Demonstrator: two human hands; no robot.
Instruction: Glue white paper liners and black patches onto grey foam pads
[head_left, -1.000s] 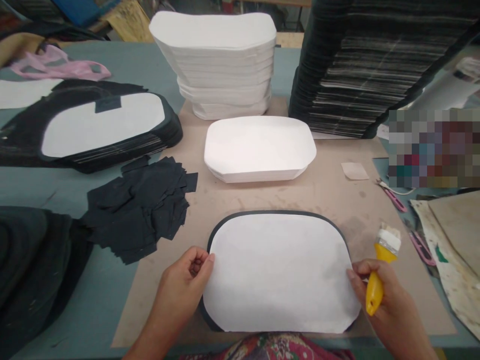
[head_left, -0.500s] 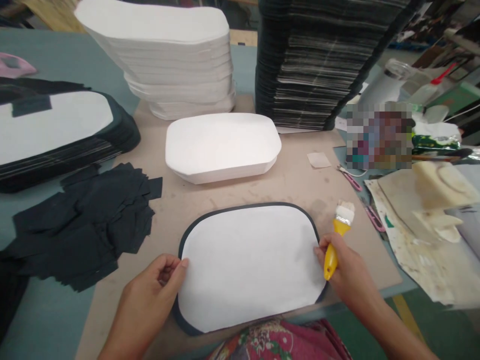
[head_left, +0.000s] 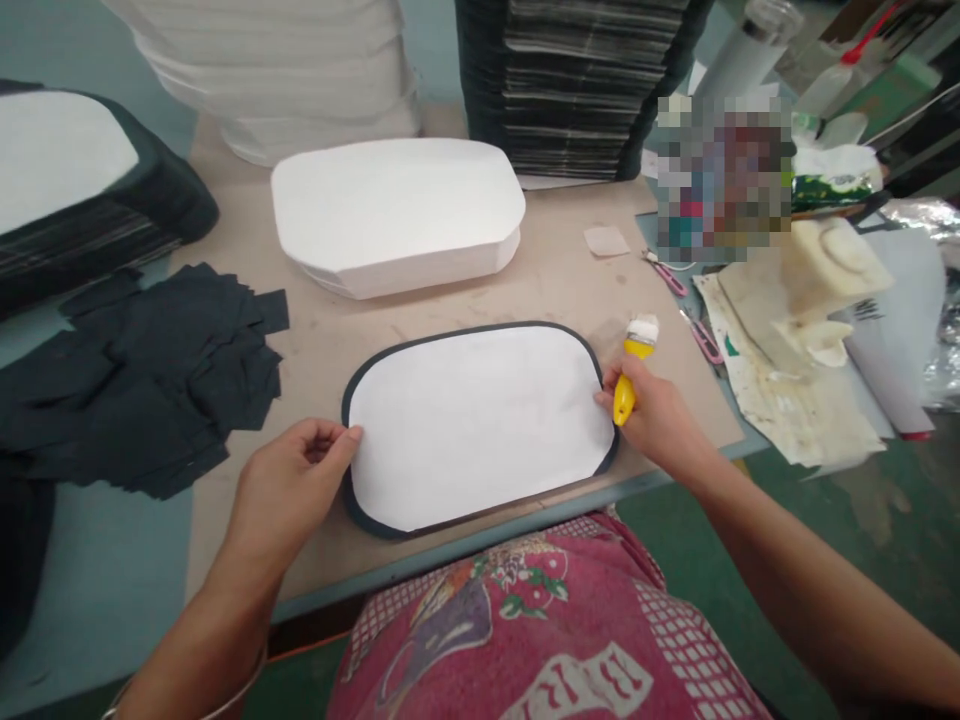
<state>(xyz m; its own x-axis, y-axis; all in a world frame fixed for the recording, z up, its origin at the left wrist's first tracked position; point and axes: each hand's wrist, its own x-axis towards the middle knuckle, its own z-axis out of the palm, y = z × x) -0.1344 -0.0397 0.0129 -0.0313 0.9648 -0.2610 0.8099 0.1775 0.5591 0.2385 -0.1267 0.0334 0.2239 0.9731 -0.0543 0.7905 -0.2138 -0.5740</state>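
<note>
In front of me lies a white rounded panel (head_left: 480, 425) on a slightly larger black backing (head_left: 358, 388), whose rim shows around most of it. My left hand (head_left: 296, 475) pinches the left edge of this panel between thumb and fingers. At the right edge, my right hand (head_left: 652, 405) is closed around a yellow-handled paintbrush (head_left: 624, 398), bristles pointing away from me; its thumb and fingertips also touch the panel's edge. Beyond the panel sits a low stack of white panels (head_left: 397, 205). Left of it lies a heap of black fabric pieces (head_left: 150, 375).
Tall stacks of white panels (head_left: 300, 80) and black panels (head_left: 562, 90) stand at the back. Another black-edged stack (head_left: 112, 205) is at left. Pink-handled cutters (head_left: 705, 340), a stained cloth (head_left: 795, 400) and a bottle (head_left: 750, 50) lie or stand on the right.
The view has tipped down, showing more of the apron and the table's front edge. Both hands keep their hold at the panel's sides, and the brush stays in the right hand.
</note>
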